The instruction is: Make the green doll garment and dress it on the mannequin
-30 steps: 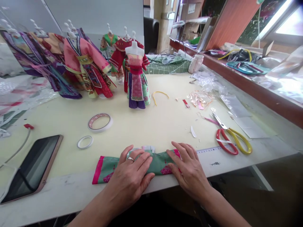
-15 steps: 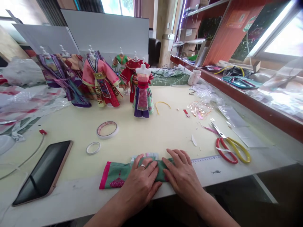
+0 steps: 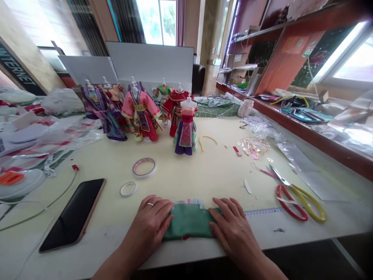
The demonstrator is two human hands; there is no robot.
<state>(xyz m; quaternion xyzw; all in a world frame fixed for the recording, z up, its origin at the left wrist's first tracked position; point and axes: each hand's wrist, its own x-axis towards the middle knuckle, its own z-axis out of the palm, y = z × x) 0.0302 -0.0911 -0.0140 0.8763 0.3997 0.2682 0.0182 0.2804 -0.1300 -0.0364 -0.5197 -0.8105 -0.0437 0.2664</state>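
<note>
Single head-worn view, taken from above the near edge of the table (image 3: 180, 173), facing forward and down across its top. Nearest: left hand (image 3: 153, 217) and right hand (image 3: 231, 225) on the cloth (image 3: 190, 223), close range, low centre. Dolls (image 3: 141, 112) at middle depth; board (image 3: 151, 62) and window (image 3: 147, 21) farther off, up top. Wide field: phone (image 3: 74, 214) at left, scissors (image 3: 286, 183) at right. Uprights lean outward toward both sides.

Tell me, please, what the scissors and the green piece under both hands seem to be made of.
Scissors: the blades look like polished metal, judging by their silvery shine; the red and yellow handles are probably smooth plastic, given their even, bright colour.
Green piece: most likely matte cloth, by its slight rumples; fibre unclear.
</note>
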